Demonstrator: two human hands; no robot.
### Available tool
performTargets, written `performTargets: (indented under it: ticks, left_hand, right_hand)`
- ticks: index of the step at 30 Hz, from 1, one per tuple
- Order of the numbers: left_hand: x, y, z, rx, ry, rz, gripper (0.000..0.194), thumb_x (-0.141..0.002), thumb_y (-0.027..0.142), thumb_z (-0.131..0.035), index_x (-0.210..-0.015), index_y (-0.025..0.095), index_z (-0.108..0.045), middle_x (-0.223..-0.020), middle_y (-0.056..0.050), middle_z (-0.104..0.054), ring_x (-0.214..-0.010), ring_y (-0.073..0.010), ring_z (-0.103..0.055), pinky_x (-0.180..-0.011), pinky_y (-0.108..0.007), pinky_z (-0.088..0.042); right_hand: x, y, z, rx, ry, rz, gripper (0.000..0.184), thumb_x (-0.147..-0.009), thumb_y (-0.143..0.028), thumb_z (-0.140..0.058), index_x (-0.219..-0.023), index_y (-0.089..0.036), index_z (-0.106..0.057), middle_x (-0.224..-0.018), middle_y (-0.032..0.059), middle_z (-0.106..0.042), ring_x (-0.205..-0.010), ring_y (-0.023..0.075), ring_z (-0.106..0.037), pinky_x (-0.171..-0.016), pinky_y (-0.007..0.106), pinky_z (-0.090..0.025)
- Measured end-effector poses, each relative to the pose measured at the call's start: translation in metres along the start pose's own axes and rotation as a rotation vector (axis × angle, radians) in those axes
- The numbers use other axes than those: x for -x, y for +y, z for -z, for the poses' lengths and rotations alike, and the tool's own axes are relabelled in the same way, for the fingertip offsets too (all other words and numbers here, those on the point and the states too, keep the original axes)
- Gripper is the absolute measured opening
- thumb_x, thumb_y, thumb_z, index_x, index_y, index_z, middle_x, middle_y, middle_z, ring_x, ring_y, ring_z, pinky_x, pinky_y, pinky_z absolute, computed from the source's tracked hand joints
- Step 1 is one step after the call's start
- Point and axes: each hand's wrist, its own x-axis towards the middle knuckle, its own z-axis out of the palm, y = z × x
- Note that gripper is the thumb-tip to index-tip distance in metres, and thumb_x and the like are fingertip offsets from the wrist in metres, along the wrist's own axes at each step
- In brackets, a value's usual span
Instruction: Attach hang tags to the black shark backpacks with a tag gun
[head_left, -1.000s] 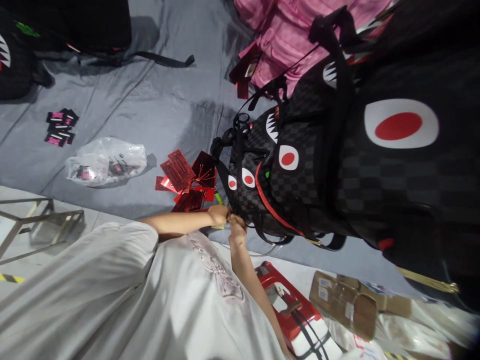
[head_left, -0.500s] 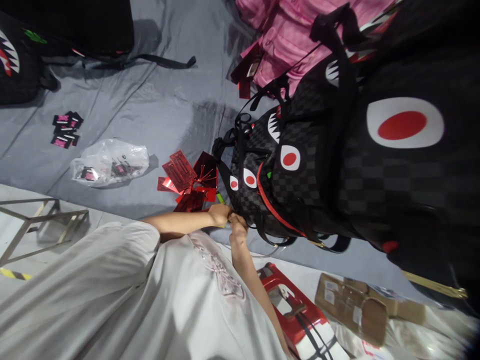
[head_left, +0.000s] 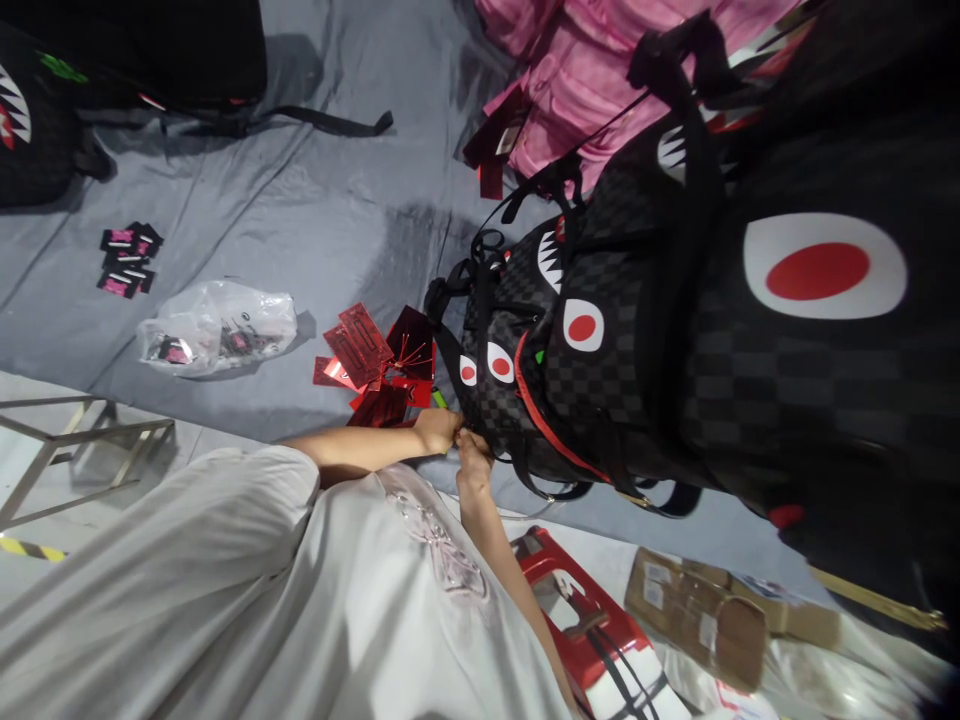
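My left hand (head_left: 437, 431) and my right hand (head_left: 473, 452) meet at the near left end of a row of black checkered backpacks (head_left: 491, 405) with red-and-white eye prints. The fingers of both hands are pinched together, almost touching. Whatever small thing they pinch at the bag's edge is too small and covered to make out. Just left of the bags, beside my left hand, lies a fanned pile of red hang tags (head_left: 358, 345) with thin strings. A small green-yellow object (head_left: 439, 397) lies between the tags and my hands.
On the grey-covered table (head_left: 330, 210) lie a clear plastic bag (head_left: 259, 320) and small black-and-pink labels (head_left: 127, 262). Pink bags (head_left: 570, 100) stand behind, and a black bag (head_left: 150, 60) far left. Below are a red-and-white stool (head_left: 581, 600), brown packages (head_left: 697, 610) and a metal frame (head_left: 82, 437).
Both hands stay at the same bag edge, with only slight finger movement. The view has shifted a little.
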Motion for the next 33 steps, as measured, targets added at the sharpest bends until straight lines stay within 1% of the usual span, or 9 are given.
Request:
performTargets:
  ticks: [6, 13, 15, 17, 20, 23, 27, 30, 33]
  left_hand:
    - [0.002, 0.0, 0.004, 0.017, -0.008, -0.006, 0.03, -0.095, 0.039, -0.059, -0.109, 0.013, -0.064, -0.102, -0.007, -0.068, -0.093, -0.0177, -0.066, -0.085, -0.038, -0.056]
    - [0.014, 0.0, 0.005, 0.042, 0.129, -0.078, 0.034, -0.094, 0.044, -0.058, -0.112, 0.016, -0.063, -0.101, -0.005, -0.069, -0.09, -0.0165, -0.066, -0.082, -0.032, -0.054]
    - [0.026, -0.013, 0.01, 0.043, 0.219, -0.084, 0.028, -0.093, 0.039, -0.059, -0.115, 0.021, -0.061, -0.112, -0.003, -0.067, -0.099, -0.0149, -0.064, -0.085, -0.026, -0.052]
    - [0.041, -0.036, 0.02, 0.021, 0.351, -0.008, 0.026, -0.095, 0.033, -0.053, -0.119, 0.023, -0.059, -0.122, -0.004, -0.063, -0.112, -0.0158, -0.059, -0.092, -0.025, -0.048]
    - [0.06, -0.077, 0.038, -0.051, 0.534, 0.206, 0.031, -0.097, 0.028, -0.044, -0.123, 0.015, -0.054, -0.127, -0.014, -0.057, -0.121, -0.0261, -0.05, -0.101, -0.037, -0.042]
    - [0.065, -0.105, 0.052, -0.128, 0.57, 0.325, 0.027, -0.093, 0.029, -0.051, -0.114, 0.014, -0.059, -0.118, -0.015, -0.061, -0.118, -0.0319, -0.05, -0.099, -0.045, -0.04]
    - [0.057, -0.114, 0.062, -0.211, 0.495, 0.327, 0.021, -0.095, 0.031, -0.052, -0.101, 0.015, -0.064, -0.101, -0.008, -0.066, -0.107, -0.0246, -0.058, -0.098, -0.046, -0.043]
    - [0.058, -0.113, 0.068, -0.264, 0.432, 0.266, 0.028, -0.096, 0.04, -0.056, -0.104, 0.015, -0.064, -0.104, -0.006, -0.066, -0.105, -0.0208, -0.061, -0.099, -0.045, -0.046]
    - [0.07, -0.116, 0.073, -0.304, 0.357, 0.215, 0.033, -0.095, 0.044, -0.057, -0.105, 0.014, -0.065, -0.105, -0.007, -0.067, -0.103, -0.0199, -0.063, -0.097, -0.044, -0.049]
  right_hand:
    - [-0.001, 0.0, 0.002, 0.048, 0.0, -0.01, 0.037, -0.094, -0.046, -0.06, -0.076, -0.014, -0.059, -0.067, -0.0035, -0.057, -0.06, 0.0091, -0.055, -0.062, 0.025, -0.049]
    - [0.0, -0.004, 0.003, 0.126, -0.02, -0.024, 0.034, -0.095, -0.045, -0.058, -0.084, -0.013, -0.06, -0.072, -0.0023, -0.058, -0.061, 0.0087, -0.055, -0.059, 0.024, -0.049]
    - [0.002, -0.008, 0.008, 0.154, -0.029, -0.023, 0.032, -0.095, -0.044, -0.058, -0.087, -0.013, -0.06, -0.075, -0.0016, -0.059, -0.063, 0.009, -0.056, -0.06, 0.024, -0.049]
    - [0.009, -0.013, 0.015, 0.187, -0.032, -0.004, 0.028, -0.094, -0.041, -0.06, -0.087, -0.014, -0.06, -0.077, -0.0012, -0.06, -0.065, 0.0098, -0.057, -0.063, 0.025, -0.05]
    - [0.029, -0.02, 0.016, 0.228, -0.046, 0.067, 0.021, -0.088, -0.037, -0.065, -0.084, -0.016, -0.06, -0.079, 0.0003, -0.063, -0.072, 0.0136, -0.06, -0.067, 0.028, -0.049]
    - [0.046, -0.029, -0.013, 0.227, -0.156, 0.127, 0.02, -0.078, -0.034, -0.07, -0.091, -0.02, -0.063, -0.076, -0.0003, -0.065, -0.074, 0.0163, -0.061, -0.067, 0.027, -0.047]
    - [0.037, -0.048, -0.093, 0.181, -0.339, 0.1, 0.039, -0.075, -0.034, -0.071, -0.11, -0.02, -0.059, -0.061, -0.0075, -0.059, -0.049, 0.0113, -0.053, -0.05, 0.023, -0.043]
    - [0.018, -0.062, -0.146, 0.156, -0.382, 0.06, 0.029, -0.082, -0.034, -0.07, -0.102, -0.016, -0.059, -0.058, -0.009, -0.056, -0.042, 0.0069, -0.047, -0.044, 0.019, -0.039]
    - [0.003, -0.071, -0.17, 0.163, -0.361, 0.03, 0.02, -0.09, -0.032, -0.067, -0.087, -0.013, -0.059, -0.058, -0.0088, -0.052, -0.041, 0.0037, -0.043, -0.042, 0.016, -0.037]
